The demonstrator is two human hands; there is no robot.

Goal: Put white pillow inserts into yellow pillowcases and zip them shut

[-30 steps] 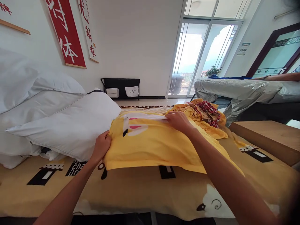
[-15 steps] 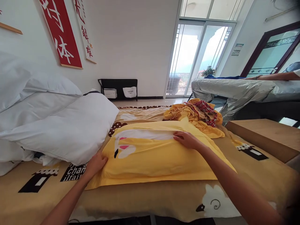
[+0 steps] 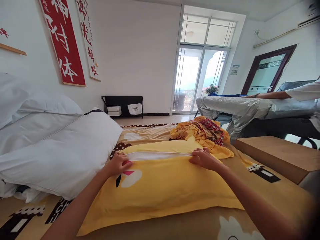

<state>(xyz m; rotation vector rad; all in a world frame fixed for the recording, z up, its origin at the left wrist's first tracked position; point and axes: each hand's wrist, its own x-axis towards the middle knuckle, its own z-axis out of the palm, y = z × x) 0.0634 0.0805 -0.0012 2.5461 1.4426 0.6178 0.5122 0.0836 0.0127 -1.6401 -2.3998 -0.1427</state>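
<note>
pillow [image 3: 160,190]: yellow-cased, lay flat on the bed [image 3: 272,196], crosswise in front of the person; white insert showed as a strip along the far open edge.
change: 1 s ago it was lifted/tilted w/ the left hand at its near-left corner; by now it lay lower & flatter, nearer the camera, both hands at the far edge.
left hand [image 3: 119,164]: moved from the corner up to the far-left end of the opening; fingers curled down onto the cloth, pressing, thumb side on the white strip. Whether it pinched the cloth, can't tell.
right hand [image 3: 203,158]: stayed at the far-right end of the opening; palm down, fingers bent over the edge; grip vs. plain press, can't tell.
meaning: judged, lifting/shifting was over; work was now on the open end, insert nearly all inside.
white pillows [image 3: 57,150]: stacked to the left, just beside the yellow one.
clothes heap [image 3: 200,131]: yellow & red-check cloth, beyond the right hand, apart from it.
box [image 3: 277,155]: wooden, right of bed.
other person: arm [image 3: 268,95] over silver cloth [image 3: 237,108], far right, well apart.
</note>
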